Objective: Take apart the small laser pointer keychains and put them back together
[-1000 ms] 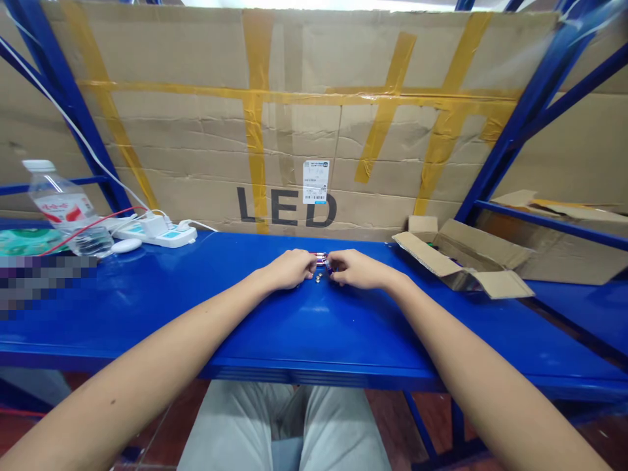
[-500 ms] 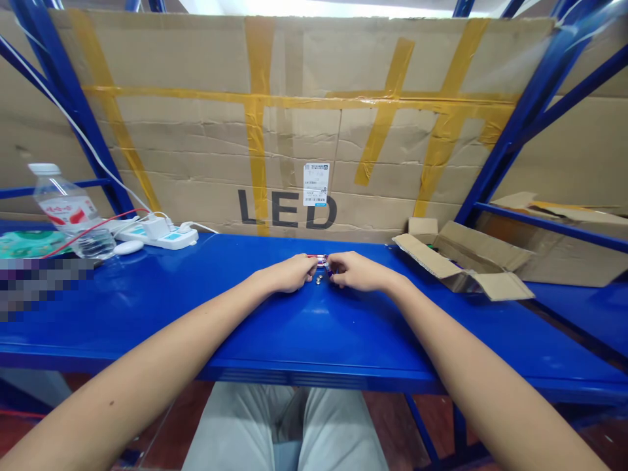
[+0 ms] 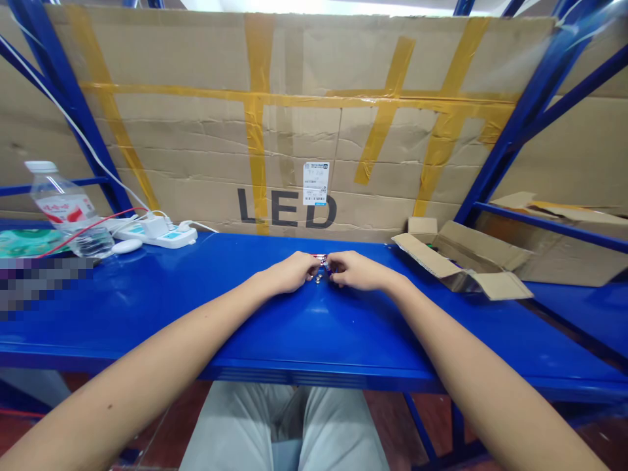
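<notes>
Both my hands meet over the middle of the blue shelf (image 3: pixel 304 320). My left hand (image 3: pixel 290 271) and my right hand (image 3: pixel 357 270) have their fingers curled and pinched together on a small metallic part with a red end (image 3: pixel 322 260), too small to name. Two or three tiny silver round pieces (image 3: pixel 318 277) lie on the shelf just below my fingertips, between the hands.
An open cardboard box (image 3: pixel 461 261) sits at the right. At the left stand a water bottle (image 3: pixel 63 209), a white power strip (image 3: pixel 157 232) with red and white wires, and a white mouse (image 3: pixel 126 246). A taped cardboard sheet marked LED (image 3: pixel 287 208) closes the back.
Hardly anything has moved; my fingers have shifted slightly on the small part and the view has tilted a little.
</notes>
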Available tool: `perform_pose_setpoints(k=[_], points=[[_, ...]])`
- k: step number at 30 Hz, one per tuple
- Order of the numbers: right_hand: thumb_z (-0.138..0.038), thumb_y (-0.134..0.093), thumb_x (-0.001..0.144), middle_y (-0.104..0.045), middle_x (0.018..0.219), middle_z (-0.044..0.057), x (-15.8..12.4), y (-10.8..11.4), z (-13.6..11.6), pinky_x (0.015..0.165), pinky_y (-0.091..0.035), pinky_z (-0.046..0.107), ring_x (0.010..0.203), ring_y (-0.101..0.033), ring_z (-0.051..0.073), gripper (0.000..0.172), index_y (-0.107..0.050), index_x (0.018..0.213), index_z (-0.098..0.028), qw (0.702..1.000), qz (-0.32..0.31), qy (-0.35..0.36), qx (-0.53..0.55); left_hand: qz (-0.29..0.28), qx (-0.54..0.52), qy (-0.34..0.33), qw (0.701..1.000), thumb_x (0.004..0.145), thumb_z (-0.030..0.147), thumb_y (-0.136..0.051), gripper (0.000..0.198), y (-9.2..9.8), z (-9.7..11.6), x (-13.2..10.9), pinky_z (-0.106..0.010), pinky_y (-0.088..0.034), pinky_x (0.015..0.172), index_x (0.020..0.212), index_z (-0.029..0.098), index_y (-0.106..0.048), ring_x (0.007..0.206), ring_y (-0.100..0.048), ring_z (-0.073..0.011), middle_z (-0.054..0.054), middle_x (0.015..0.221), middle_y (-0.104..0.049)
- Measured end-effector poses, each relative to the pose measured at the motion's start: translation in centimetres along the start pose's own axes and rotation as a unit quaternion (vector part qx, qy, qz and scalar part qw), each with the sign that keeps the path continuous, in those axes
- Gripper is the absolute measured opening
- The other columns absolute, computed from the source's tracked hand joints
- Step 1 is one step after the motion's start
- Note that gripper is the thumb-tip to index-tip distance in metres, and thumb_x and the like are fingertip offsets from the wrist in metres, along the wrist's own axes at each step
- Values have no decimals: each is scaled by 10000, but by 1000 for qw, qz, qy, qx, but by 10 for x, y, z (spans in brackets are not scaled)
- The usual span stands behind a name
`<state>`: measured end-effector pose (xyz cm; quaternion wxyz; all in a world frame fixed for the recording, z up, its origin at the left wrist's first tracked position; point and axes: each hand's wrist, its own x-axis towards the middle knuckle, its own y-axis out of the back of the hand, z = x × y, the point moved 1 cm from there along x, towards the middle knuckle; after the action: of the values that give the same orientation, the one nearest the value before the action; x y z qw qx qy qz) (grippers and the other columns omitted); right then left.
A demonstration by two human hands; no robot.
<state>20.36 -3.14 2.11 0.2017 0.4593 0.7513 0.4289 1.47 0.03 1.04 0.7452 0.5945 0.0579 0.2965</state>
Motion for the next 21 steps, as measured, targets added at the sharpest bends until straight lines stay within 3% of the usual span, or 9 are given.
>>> perform_pose_setpoints(k=[3, 6, 9, 14, 21], points=[[-97, -524, 721, -648, 749, 16, -1, 1, 0, 582, -432, 249, 666, -605, 155, 177, -581, 871, -171, 1000, 5, -5, 2, 52, -4, 20, 998, 758, -3, -514, 176, 5, -5, 2, -243, -356, 621, 700, 152, -573, 664, -519, -135, 3, 693, -594], [-126, -539, 733, -647, 761, 13, -1, 1, 2, 574, -431, 246, 662, -604, 151, 147, -562, 869, -179, 1000, 11, -7, 16, 159, -19, 43, 986, 772, 45, -591, 123, 13, -5, 3, -254, -403, 675, 759, 162, -624, 732, -570, -145, -3, 766, -642], [-147, -545, 744, -641, 749, 6, -1, 0, 3, 577, -438, 247, 659, -606, 148, 139, -552, 878, -184, 999, 17, -4, 38, 227, -32, 16, 973, 801, 64, -603, 123, 17, 2, 4, -259, -440, 723, 805, 176, -652, 764, -595, -139, -2, 804, -660], [-167, -553, 753, -622, 721, -3, 0, 1, 0, 552, -450, 253, 639, -609, 152, 119, -517, 863, -188, 995, 18, -1, 96, 227, -12, -47, 973, 810, 33, -585, 156, 14, 10, 5, -260, -465, 740, 812, 166, -666, 772, -613, -133, -12, 810, -672], [-159, -530, 770, -595, 690, -9, 2, 3, 1, 538, -437, 250, 612, -581, 142, 106, -528, 873, -184, 992, 36, 8, 118, 237, -10, -86, 968, 865, 104, -574, 149, 19, 10, 4, -272, -487, 735, 857, 176, -704, 775, -629, -137, -32, 827, -690]])
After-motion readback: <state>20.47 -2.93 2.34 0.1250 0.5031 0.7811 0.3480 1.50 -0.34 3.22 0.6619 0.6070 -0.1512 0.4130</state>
